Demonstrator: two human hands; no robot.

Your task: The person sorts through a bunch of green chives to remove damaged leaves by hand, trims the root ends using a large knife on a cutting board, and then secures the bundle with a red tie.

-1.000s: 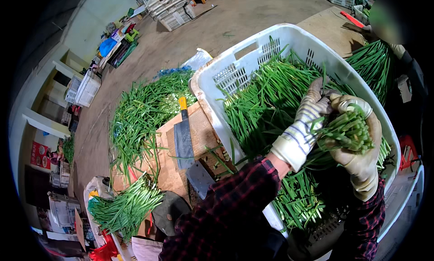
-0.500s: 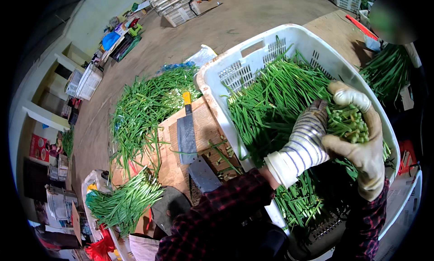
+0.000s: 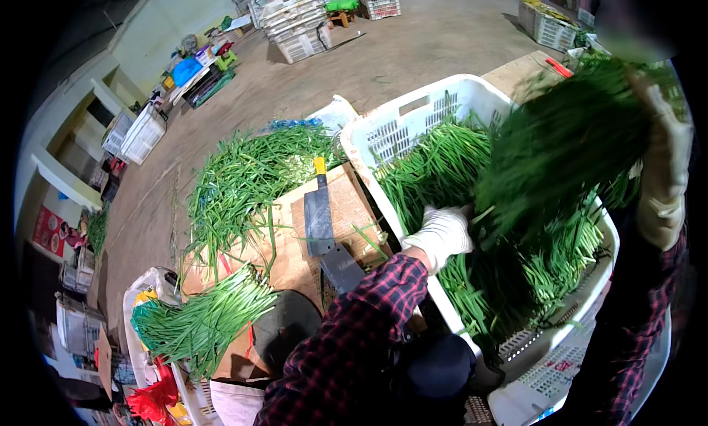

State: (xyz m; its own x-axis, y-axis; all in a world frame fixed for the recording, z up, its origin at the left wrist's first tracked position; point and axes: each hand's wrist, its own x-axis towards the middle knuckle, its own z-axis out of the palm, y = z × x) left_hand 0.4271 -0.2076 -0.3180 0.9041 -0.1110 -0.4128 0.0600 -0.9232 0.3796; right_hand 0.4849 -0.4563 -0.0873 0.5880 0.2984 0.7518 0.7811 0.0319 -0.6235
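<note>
Sorting green chives in white slotted plastic crate (image 3: 413,123)

R gloved hand (image 3: 664,168) fingers clamp blurred big bunch of long green chives (image 3: 560,146), raised above crate; L gloved hand (image 3: 441,234) fingers curled, resting on chives just below bunch.

white plastic crate (image 3: 413,120), knit cloth gloves (image 3: 441,234)

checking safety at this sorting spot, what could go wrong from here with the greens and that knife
1. The right hand lifts a big bunch of greens high over the white crate; it is blurred, and loose stalks could drop onto the floor outside the crate.
2. The cleaver lies bare on the cardboard near the left hand; a blind reach back could meet its blade.
</note>
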